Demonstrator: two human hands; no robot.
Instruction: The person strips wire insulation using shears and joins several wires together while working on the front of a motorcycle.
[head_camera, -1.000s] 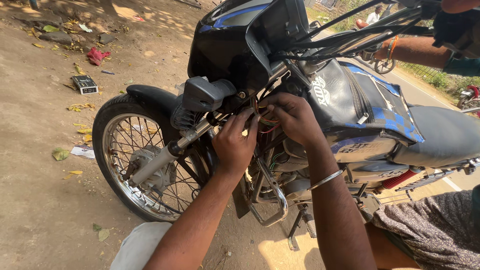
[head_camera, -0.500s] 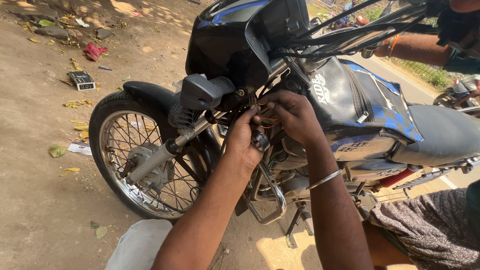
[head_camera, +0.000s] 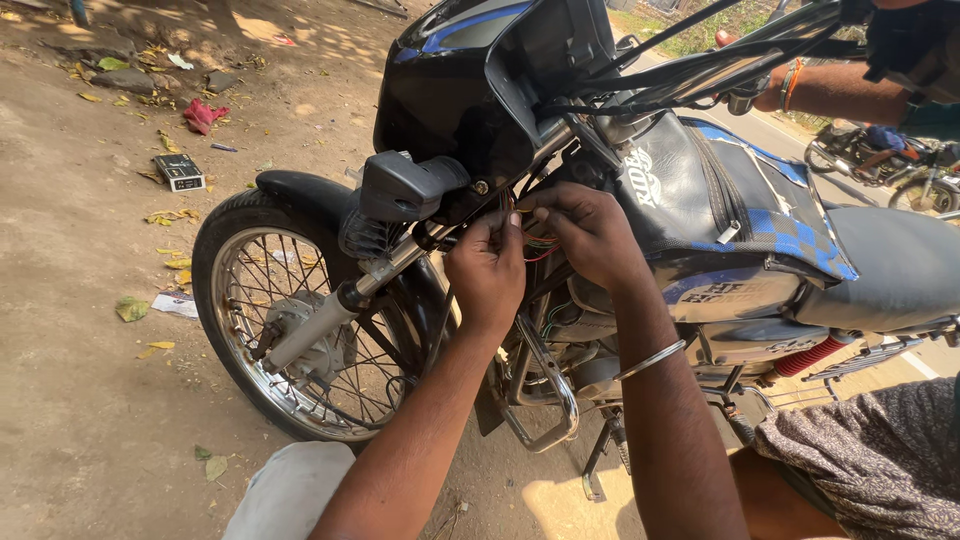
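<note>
1. Head view: both hands meet at a bunch of coloured wires (head_camera: 538, 243) tucked behind the headlight cover (head_camera: 470, 90) of a motorcycle, just beside the steering neck and above the engine.
2. The left hand (head_camera: 487, 268) is closed, fingertips pinching wires at its upper edge; the right hand (head_camera: 583, 232) curls over from the tank (head_camera: 700, 190) side, fingers bent down onto the same bunch.
3. The wires lie straight ahead of both hands, between them, running roughly up and down into the frame; the two hands are about equally near, almost touching each other.
4. Hidden: where the wires end, any connector, and the right fingertips' exact grip. The wire bunch is mostly covered by knuckles and shadow.
5. Another person's arm (head_camera: 830, 90) holds the handlebar at upper right, well apart.
</note>
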